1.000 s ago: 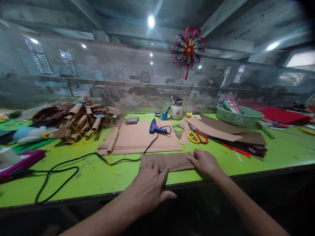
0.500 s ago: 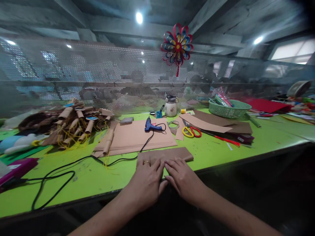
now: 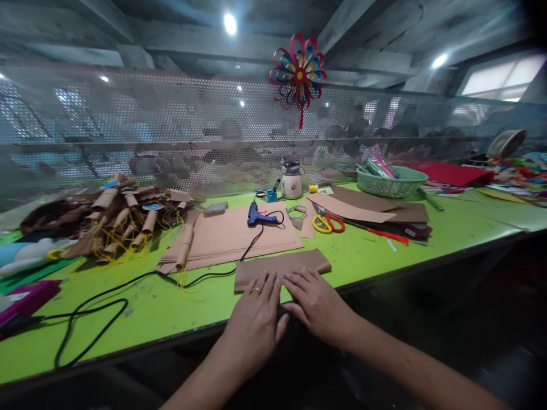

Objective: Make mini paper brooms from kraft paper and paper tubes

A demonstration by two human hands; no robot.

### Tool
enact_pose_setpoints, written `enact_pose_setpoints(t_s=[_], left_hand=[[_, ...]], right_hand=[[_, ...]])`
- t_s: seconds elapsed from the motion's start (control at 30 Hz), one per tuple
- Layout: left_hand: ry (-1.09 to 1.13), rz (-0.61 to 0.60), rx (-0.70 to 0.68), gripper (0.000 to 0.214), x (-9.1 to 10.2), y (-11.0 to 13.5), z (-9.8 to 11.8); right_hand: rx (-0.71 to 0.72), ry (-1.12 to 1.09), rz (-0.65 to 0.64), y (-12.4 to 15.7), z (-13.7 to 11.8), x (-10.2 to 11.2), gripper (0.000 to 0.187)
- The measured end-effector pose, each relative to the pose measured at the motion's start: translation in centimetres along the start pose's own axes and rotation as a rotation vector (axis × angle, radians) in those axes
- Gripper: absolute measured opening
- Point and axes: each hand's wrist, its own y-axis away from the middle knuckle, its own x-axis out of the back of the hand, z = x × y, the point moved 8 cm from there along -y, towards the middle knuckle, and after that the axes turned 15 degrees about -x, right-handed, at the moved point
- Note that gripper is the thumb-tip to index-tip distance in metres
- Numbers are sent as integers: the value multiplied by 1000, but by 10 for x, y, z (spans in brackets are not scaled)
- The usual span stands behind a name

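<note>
A folded strip of brown paper lies near the front edge of the green table. My left hand, a ring on one finger, rests flat with its fingertips on the strip's near edge. My right hand lies flat beside it, fingers spread and touching the same edge. Neither hand grips anything. Behind the strip a stack of brown card sheets carries a blue glue gun, whose black cord snakes left across the table.
Yellow and red scissors lie right of the sheets, with a red pen and brown sheets. A green basket stands at the back right. Rolled brown paper pieces pile at the left. A perforated screen closes the back.
My right hand slid left along the strip from its right end to sit beside my left hand. The view turned slightly to the right.
</note>
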Motion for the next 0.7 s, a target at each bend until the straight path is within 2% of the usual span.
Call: enact_pose_setpoints(t_s=[0.13,0.37,0.57,0.7], left_hand=[[2,-12,-22,57,1,0,-2],[-6,-22,-8,62,3,0,-1],[6,-57,39,58,4,-9,3],[20,-31,62,56,1,-9,1]], right_hand=[[-58,35,35,10,18,6,44],[-222,129,125,36,74,26,37],[-269,118,182,42,80,28,36],[-264,86,205,45,79,26,36]])
